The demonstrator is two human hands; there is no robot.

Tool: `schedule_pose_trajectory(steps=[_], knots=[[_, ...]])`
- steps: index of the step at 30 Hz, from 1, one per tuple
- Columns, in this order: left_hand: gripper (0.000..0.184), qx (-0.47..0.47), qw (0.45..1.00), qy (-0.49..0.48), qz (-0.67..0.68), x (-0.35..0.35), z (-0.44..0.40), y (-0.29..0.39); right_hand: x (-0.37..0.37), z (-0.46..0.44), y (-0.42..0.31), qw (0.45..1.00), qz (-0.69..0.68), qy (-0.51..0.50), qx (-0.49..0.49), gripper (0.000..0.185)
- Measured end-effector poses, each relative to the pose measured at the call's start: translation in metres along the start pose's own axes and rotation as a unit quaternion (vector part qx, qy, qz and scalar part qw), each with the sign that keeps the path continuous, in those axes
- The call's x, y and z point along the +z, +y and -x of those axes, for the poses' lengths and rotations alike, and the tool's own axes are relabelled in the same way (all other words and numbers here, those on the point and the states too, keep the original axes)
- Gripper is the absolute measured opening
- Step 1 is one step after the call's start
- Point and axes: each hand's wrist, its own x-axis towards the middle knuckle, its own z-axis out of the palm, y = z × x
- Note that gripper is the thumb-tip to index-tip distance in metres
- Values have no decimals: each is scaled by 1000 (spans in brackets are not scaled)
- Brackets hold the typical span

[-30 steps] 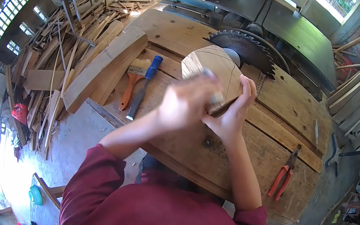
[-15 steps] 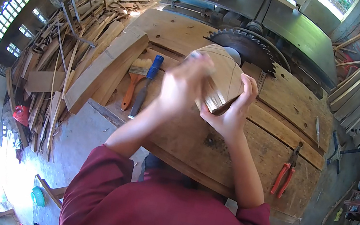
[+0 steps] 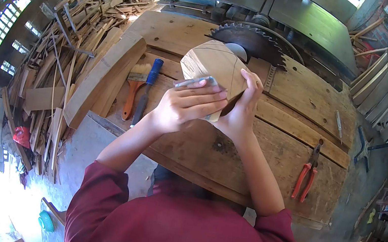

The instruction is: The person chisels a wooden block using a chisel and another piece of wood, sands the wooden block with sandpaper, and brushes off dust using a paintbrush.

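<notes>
A thick wooden block (image 3: 221, 64) with pencil lines on its top face is held up above the wooden bench. My right hand (image 3: 241, 106) grips its near right edge, thumb below and fingers over the side. Pressed flat along the block's left side, my left hand (image 3: 189, 105) holds a folded piece of sandpaper (image 3: 198, 81) under its fingers. Just beyond the block, a toothed circular saw blade (image 3: 254, 40) stands up out of the bench. The block's underside is mostly hidden by my hands.
Left on the bench (image 3: 190, 143) lie a blue-handled chisel (image 3: 148, 88), a paintbrush (image 3: 132, 90) and a curved timber (image 3: 106, 80). Red-handled pliers (image 3: 307, 173) and a slim metal tool (image 3: 339, 126) lie right. Scrap wood (image 3: 56, 82) is heaped at the left.
My left hand has slid toward me along the block's side, from near its far end to the near end. Block and right hand have shifted slightly left in view.
</notes>
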Motion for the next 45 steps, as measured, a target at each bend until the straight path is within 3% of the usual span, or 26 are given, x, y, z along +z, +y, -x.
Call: schedule_pose_trajectory(steps=[12, 23, 29, 45], knots=[[32, 55, 994, 10, -94, 1, -10, 16, 0, 4, 9, 1000, 3, -15, 17, 96], [35, 8, 994, 1, -106, -1, -2, 27, -2, 1, 0, 999, 12, -15, 27, 86], [36, -21, 995, 7, -94, 7, -10, 27, -2, 2, 3, 999, -12, -20, 35, 99], [44, -34, 994, -12, -102, -4, 10, 37, -4, -1, -4, 998, 10, -26, 51, 94]])
